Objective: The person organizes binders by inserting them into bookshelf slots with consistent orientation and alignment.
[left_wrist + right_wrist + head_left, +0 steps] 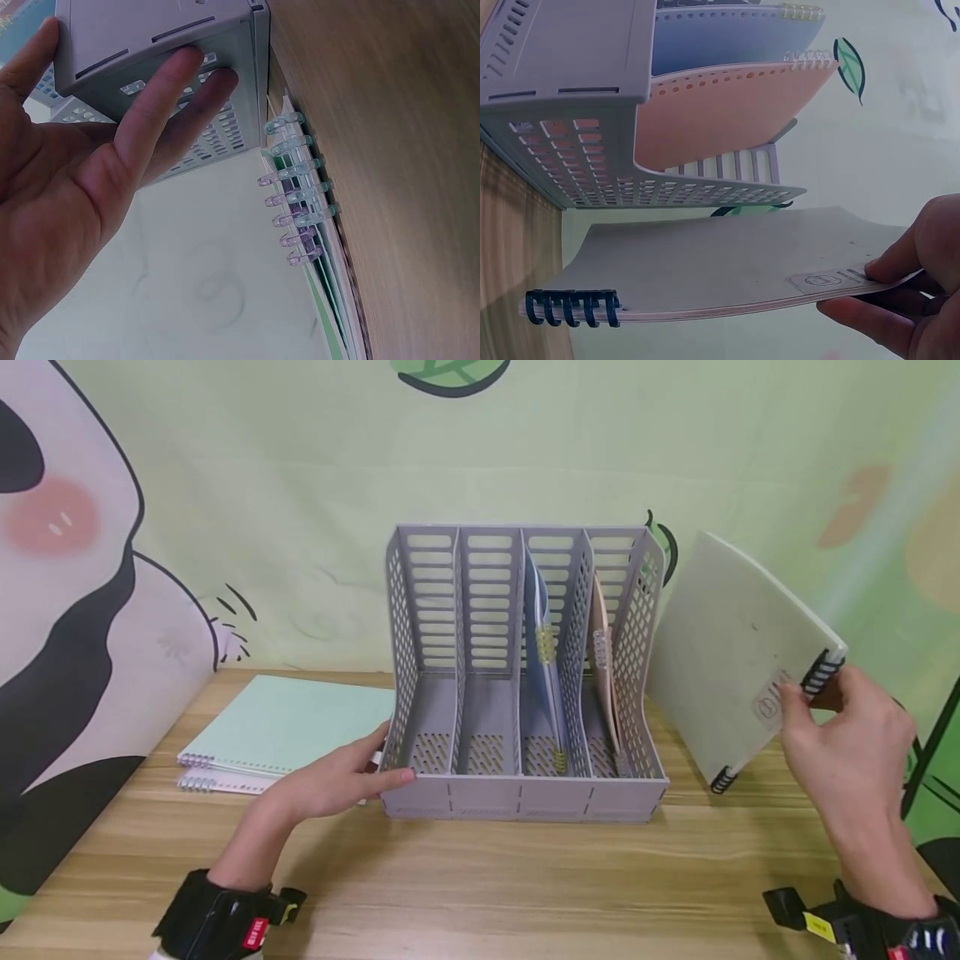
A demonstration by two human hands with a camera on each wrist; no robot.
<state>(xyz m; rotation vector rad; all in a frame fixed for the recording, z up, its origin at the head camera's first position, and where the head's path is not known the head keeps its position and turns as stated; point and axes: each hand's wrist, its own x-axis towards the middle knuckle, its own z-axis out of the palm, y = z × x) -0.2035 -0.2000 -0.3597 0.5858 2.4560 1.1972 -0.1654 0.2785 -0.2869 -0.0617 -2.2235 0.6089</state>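
Behind the tabletop [480,885], a cartoon-printed backdrop [300,485] is seen. A grey four-slot rack [487,799] is stood on the tabletop. To the rack's right, a black-coiled white notebook [727,643] is held. A notebook stack [292,722] is laid to the left, a pale green cover uppermost. The third slot from the left is occupied by a blue notebook [735,41], the fourth by a pink notebook [712,112]. The white notebook is pinched by the right hand [847,743]; the rack's near left corner is touched by the left hand [337,781], fingers spread wide. A boxed label [832,280] with a round emblem is printed on the white cover, its lettering too small to be read.
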